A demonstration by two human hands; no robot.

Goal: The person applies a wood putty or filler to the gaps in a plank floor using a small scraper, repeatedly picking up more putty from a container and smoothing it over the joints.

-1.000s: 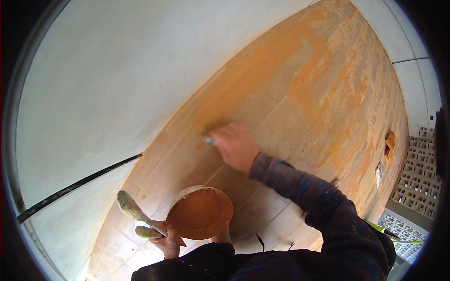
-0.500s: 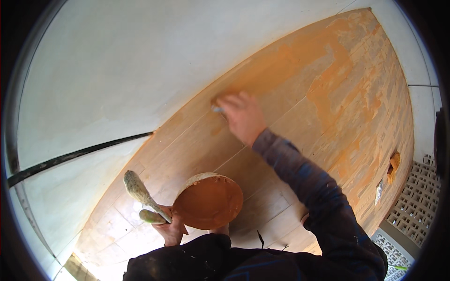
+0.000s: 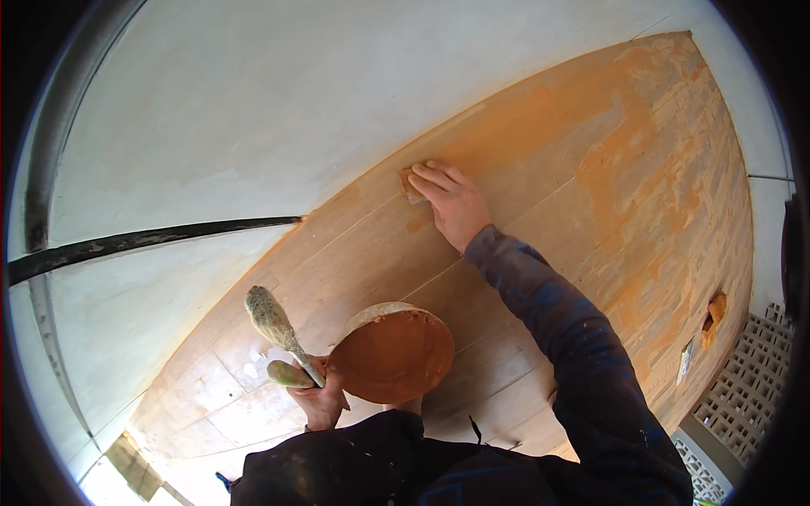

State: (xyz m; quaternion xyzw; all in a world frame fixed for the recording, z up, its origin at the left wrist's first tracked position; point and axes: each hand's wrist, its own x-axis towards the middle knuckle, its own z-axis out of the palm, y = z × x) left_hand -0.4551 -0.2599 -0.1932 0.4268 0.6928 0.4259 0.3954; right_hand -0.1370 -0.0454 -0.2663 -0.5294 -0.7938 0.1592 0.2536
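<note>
My right hand (image 3: 460,202) presses a small flat spreader-like piece (image 3: 413,184), smeared orange, against the wood-look tiles (image 3: 346,253). Its fingers lie over the top of the piece, close to the long edge by the pale wall. A round bowl (image 3: 396,354) coated inside with orange-brown paste hangs in my left hand (image 3: 321,401), low in front of my body. That same hand also grips a tool with a mottled grey bulb-shaped end (image 3: 272,319) and a shorter one with a rounded greenish end (image 3: 287,374). Their working ends are hidden.
Orange paste (image 3: 616,143) streaks the tiles on the right. A crumpled orange lump (image 3: 715,316) and a small whitish piece (image 3: 685,361) lie there. Openwork blocks (image 3: 747,388) stand at the lower right. A dark strip (image 3: 160,239) crosses the pale wall (image 3: 236,110) at left.
My right hand has moved slightly along the tiles and the piece under its fingers now lies flat and clear to see. The whole view has shifted a little; the left-hand grip stays the same.
</note>
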